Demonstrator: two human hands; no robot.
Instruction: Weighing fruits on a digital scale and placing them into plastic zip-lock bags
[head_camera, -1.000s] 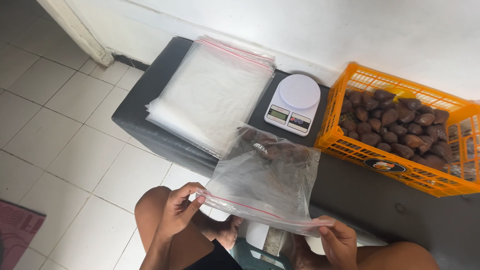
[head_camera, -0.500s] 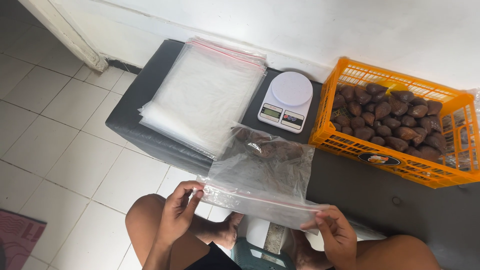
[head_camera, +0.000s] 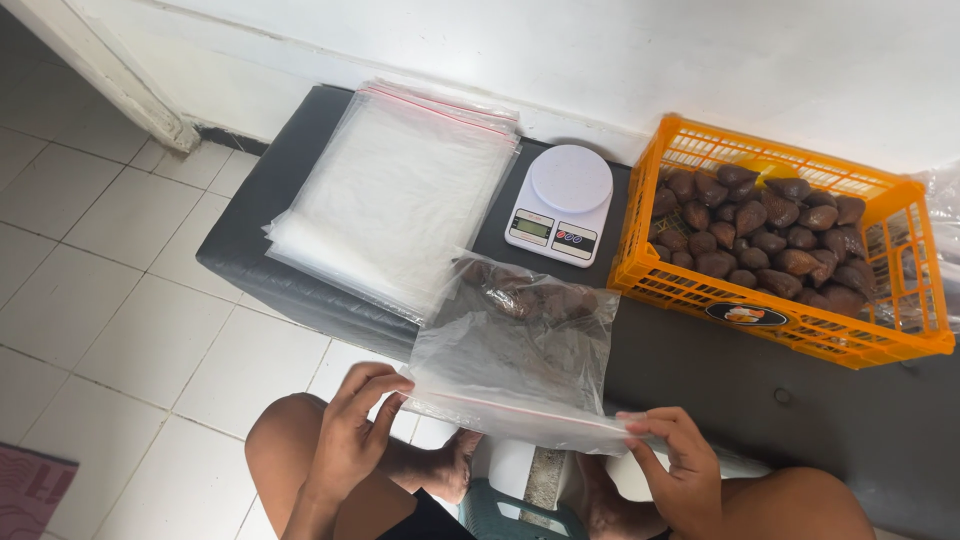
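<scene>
Your left hand (head_camera: 355, 435) and right hand (head_camera: 680, 470) are set apart, each pinching one end of the sealing strip of a clear zip bag (head_camera: 515, 350). The bag extends from your hands onto the dark bench (head_camera: 700, 350), with brown scaly fruit (head_camera: 525, 295) inside its far end, apparently a few pieces. Beyond it sit a white kitchen scale (head_camera: 560, 205), a stack of empty bags (head_camera: 395, 190) and an orange crate (head_camera: 785, 320) of the same fruit.

Clear zip bag (head_camera: 520, 350) of brown fruit, lying flat, mouth nearest.

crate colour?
Orange plastic crate, holding brown scaly fruit; seen in the head view.
</scene>
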